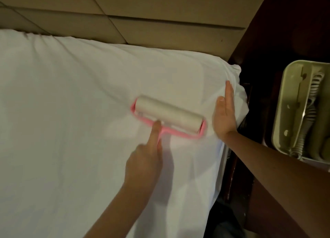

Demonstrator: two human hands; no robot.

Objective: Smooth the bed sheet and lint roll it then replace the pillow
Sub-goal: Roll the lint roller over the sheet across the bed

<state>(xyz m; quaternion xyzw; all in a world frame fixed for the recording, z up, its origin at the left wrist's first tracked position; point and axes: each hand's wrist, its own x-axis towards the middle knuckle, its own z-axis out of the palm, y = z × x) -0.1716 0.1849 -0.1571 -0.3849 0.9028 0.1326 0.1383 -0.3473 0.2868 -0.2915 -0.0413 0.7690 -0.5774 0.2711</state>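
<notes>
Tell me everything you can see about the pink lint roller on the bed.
The pink plastic lint roller has a white paper drum in a pink frame, with a pink handle toward the camera. It rests on the white bed sheet, drum slanting from upper left to lower right, near the bed's right corner. The left hand grips the handle, index finger stretched along it to the frame. The right hand lies flat on the sheet just past its right end, not touching it.
</notes>
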